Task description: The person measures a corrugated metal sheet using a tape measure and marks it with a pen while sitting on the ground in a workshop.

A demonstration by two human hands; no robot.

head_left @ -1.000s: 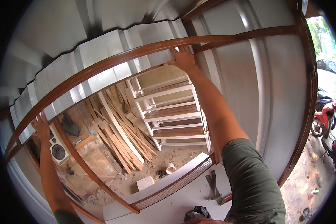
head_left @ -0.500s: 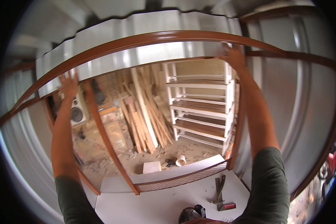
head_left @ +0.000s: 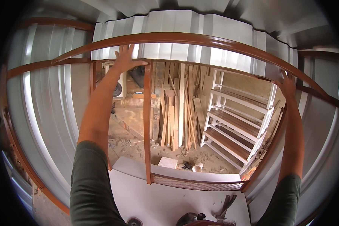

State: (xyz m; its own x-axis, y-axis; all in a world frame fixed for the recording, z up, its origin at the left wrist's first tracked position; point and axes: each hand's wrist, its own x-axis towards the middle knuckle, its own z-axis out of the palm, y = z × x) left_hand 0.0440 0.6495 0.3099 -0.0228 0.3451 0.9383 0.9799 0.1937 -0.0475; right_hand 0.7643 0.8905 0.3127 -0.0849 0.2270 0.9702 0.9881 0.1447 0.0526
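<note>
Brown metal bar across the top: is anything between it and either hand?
Nothing visible: the left hand and right hand both reach up to the lower edge of the brown metal bar, though actual contact is unclear.

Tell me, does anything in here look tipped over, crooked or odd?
Mildly, yes: a white container appears tipped over on the dirt floor, near some dark scraps. The white-framed shelf unit also looks slanted, but the wide lens bends straight edges, so that may not be real.

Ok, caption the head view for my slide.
Left hand and right hand up by a long brown bar and ridged metal sheet, with a white-framed shelf and wooden planks beyond.
</note>
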